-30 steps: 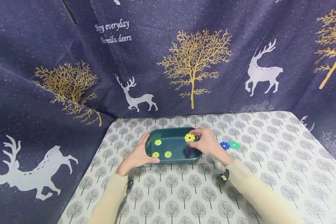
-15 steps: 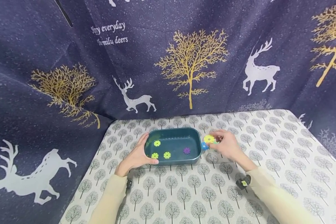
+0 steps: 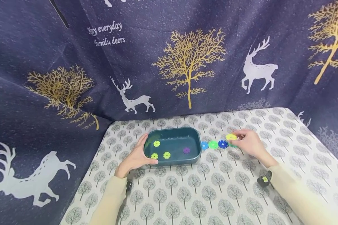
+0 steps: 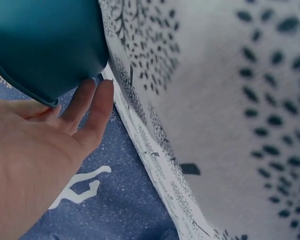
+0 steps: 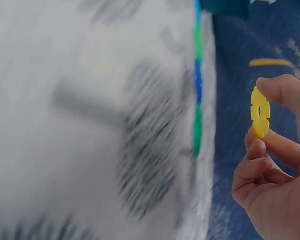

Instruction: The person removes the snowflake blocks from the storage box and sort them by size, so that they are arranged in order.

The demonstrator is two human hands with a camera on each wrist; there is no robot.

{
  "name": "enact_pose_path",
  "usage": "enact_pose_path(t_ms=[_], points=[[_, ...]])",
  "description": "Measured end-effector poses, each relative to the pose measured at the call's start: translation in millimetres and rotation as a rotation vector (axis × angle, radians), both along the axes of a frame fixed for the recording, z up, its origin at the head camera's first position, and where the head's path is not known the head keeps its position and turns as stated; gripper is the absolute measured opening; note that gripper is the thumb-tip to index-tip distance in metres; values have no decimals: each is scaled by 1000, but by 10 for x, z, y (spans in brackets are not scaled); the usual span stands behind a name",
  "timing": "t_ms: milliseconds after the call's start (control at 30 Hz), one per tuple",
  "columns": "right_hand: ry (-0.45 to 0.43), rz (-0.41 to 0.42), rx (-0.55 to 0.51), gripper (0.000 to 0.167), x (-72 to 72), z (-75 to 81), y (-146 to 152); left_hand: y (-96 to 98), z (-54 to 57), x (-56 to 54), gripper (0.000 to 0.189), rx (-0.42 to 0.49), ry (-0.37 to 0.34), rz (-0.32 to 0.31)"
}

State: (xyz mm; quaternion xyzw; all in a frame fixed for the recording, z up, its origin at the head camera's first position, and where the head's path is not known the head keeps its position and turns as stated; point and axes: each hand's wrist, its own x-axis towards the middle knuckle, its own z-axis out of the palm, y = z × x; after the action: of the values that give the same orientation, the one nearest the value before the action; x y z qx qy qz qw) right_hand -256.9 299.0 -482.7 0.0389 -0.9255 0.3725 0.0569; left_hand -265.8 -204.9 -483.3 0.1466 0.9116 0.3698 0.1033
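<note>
My left hand [image 3: 133, 156] grips the left end of a dark teal tray [image 3: 180, 162], thumb at the near rim; in the left wrist view its fingers lie against the tray's outer wall [image 4: 45, 40]. My right hand [image 3: 252, 143] pinches a yellow notched flower-shaped disc [image 3: 230, 137] between thumb and fingers, seen nearly edge-on in the right wrist view. It is held above the right end of a row of discs: light blue [image 3: 204, 145], green [image 3: 213, 144], dark blue [image 3: 222, 144] and a partly covered teal-green one [image 3: 233, 143].
Inside the tray lie three yellow-green discs [image 3: 166, 155] and a purple disc [image 3: 186, 150]. A tree-print cloth [image 3: 183, 197] covers the table. Behind it hangs a dark blue curtain [image 3: 146, 40] with deer and trees.
My right hand has carried the yellow disc from above the tray rightward, over the row of discs to its far right end. The left hand stays on the tray.
</note>
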Motion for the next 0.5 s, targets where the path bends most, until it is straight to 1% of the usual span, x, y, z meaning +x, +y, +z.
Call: enact_pose_path(t_ms=[100,200,333,500], points=[[-31,18,54,53,-48,-45,117,-11,-6,-2,140,5,-1,11],[-60,30,85,54,-97,-72,217,-21,-8,1,141,6,4,20],[-82,22,106,55,-119,-116,357,-7,-18,-14,142,4,19,5],[-111,27,116,60,-123,-177,493,15,-26,-38,142,3,16,-2]])
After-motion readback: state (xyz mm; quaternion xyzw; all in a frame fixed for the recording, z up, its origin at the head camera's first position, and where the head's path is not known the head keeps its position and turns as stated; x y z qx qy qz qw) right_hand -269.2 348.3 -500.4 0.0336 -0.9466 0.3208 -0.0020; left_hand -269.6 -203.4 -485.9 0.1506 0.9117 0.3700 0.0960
